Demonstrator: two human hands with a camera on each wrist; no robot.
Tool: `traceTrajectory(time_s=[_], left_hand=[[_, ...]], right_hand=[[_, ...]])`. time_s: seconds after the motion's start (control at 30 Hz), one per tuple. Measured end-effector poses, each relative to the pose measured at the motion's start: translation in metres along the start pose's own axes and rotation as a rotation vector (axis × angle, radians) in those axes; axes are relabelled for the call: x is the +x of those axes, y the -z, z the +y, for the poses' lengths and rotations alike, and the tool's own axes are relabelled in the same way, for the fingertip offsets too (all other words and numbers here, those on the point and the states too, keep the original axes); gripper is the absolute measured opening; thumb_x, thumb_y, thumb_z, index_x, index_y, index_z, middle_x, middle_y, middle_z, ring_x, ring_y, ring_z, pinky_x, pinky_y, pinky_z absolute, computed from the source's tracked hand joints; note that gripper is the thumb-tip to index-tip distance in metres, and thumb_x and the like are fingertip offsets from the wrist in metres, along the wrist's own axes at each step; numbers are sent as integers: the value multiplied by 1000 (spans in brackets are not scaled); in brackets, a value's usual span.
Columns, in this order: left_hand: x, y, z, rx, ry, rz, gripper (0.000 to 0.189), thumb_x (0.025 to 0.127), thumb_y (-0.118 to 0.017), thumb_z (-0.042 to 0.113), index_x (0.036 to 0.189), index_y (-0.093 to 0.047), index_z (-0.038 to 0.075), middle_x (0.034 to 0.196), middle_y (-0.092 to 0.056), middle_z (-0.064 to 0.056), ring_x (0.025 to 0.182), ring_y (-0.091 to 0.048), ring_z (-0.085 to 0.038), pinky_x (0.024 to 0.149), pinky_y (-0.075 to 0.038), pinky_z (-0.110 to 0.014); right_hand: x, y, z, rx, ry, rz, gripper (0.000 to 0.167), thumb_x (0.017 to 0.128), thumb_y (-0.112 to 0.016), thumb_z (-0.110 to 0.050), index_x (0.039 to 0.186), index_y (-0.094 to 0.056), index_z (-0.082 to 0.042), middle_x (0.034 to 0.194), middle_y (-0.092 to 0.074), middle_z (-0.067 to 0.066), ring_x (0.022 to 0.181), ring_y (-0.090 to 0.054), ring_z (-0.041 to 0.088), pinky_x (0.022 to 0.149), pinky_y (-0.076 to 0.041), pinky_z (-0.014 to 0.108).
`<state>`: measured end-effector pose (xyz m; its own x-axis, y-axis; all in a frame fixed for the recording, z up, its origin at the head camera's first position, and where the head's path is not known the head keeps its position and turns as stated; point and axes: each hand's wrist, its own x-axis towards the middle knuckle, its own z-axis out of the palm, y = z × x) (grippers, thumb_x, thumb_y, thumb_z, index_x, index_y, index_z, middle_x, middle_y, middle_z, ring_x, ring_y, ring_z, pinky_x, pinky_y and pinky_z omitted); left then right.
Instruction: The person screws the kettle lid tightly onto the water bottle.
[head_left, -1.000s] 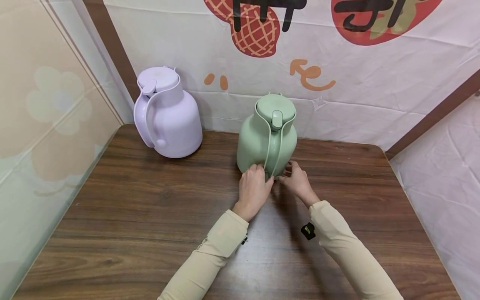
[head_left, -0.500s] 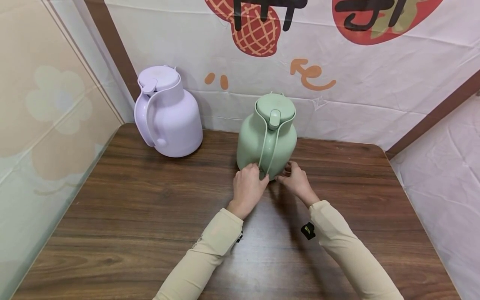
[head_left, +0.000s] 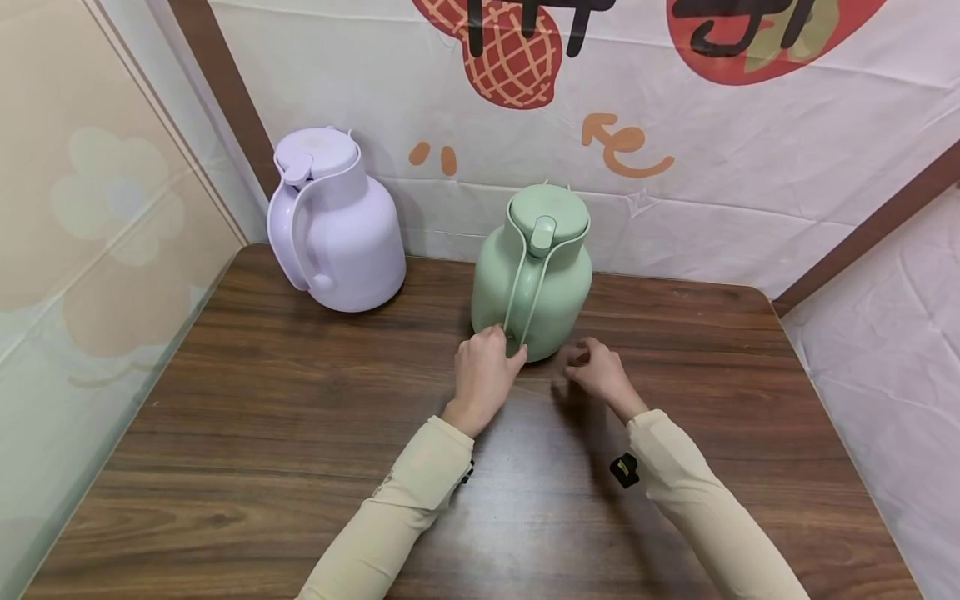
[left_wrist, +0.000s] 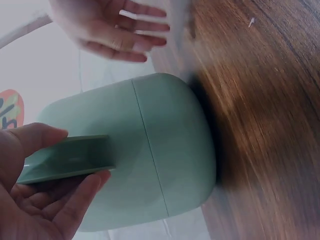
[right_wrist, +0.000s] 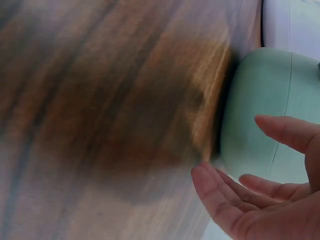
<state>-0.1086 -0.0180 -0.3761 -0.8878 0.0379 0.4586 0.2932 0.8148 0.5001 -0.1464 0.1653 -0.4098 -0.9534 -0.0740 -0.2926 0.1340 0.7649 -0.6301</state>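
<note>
A pale green thermos jug (head_left: 558,287) stands upright on the wooden table, its lidded top toward the wall and its handle (head_left: 522,300) turned to the front left. My left hand (head_left: 482,375) grips the lower end of that handle, thumb on one side and fingers on the other, as the left wrist view shows on the handle (left_wrist: 70,155). Just off the jug's right side is my right hand (head_left: 600,372), fingers spread and relaxed, holding nothing. In the right wrist view, those fingers (right_wrist: 215,192) are near the jug's base (right_wrist: 245,115).
A lilac thermos jug (head_left: 356,242) of the same shape stands at the back left, its handle toward the front left. Behind both jugs hangs a printed white cloth wall (head_left: 712,167). The brown table (head_left: 262,467) stretches across the front, with cloth walls at both sides.
The green jug's handle and lid lever have swung leftward as the jug turned, with my left hand following. My right hand has come away from the jug's side, slightly to the right.
</note>
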Motion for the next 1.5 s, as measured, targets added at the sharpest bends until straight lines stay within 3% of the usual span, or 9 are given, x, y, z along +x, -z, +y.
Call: traceTrajectory(time_s=[0.17,0.33,0.5,0.7,1.5], left_hand=[[-1,0,-3,33,-14,5,30,76,-73,20,62,-53,3,54,-48,-6,52,-58,-29,51,-47,-37],[-1,-1,-5,48,-34,25,30,76,-73,21,61,-53,3,53,-48,-6,51,-58,-29,50,-47,-37],[-1,-1,-8,51,-26,31,30,76,-73,21,62,-54,2,53,-48,-6,52,-58,-30,51,-47,-38],[-1,2,-11,47,-12,38,29,75,-73,21,64,-56,1,53,-49,-7,53,-58,-31,51,-47,-39],[1,13,-33,36,19,77,34,75,-73,18,58,-49,2,53,-48,-9,50,-56,-34,48,-45,-40]], right_hand=[[-7,-2,8,-46,5,-2,49,81,-66,-17,121,-50,6,103,-60,22,95,-56,34,78,-45,43],[-11,-4,15,-82,7,30,30,78,-68,-14,100,-57,3,91,-62,16,85,-57,30,73,-45,41],[-14,-7,20,-108,18,20,17,75,-67,-10,85,-57,-1,81,-59,10,74,-55,25,67,-44,37],[-17,-10,28,-171,44,19,16,70,-70,-9,71,-54,-4,65,-52,4,64,-49,22,59,-39,31],[-19,-11,38,-154,51,9,17,71,-70,-11,65,-55,-6,59,-50,1,57,-47,18,54,-38,28]])
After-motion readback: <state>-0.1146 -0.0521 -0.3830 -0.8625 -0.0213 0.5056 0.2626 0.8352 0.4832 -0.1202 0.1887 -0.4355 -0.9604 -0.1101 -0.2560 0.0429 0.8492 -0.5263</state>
